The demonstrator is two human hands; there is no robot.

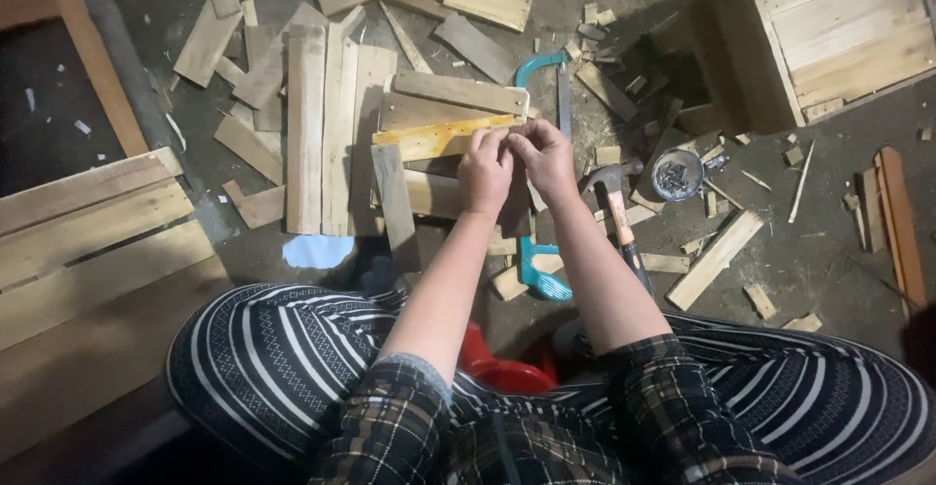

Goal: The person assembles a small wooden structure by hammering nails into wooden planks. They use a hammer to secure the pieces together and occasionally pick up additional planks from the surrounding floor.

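My left hand point(485, 168) and my right hand point(544, 156) are held close together, fingertips pinched at the right end of a yellowish wooden slat point(434, 139). What sits between the fingertips is too small to make out. The slat lies on a stack of pale wooden slats point(429, 105) on the floor. A teal-framed hacksaw point(538, 168) lies under and behind my hands. A hammer point(616, 207) with a wooden handle rests just right of my right wrist.
A round tin of nails point(676, 174) sits right of the hammer. Long planks point(322, 124) lie to the left, a slatted panel point(88, 241) at far left, a wooden crate point(819, 32) at top right. Offcuts litter the floor. A red stool point(502, 368) shows between my knees.
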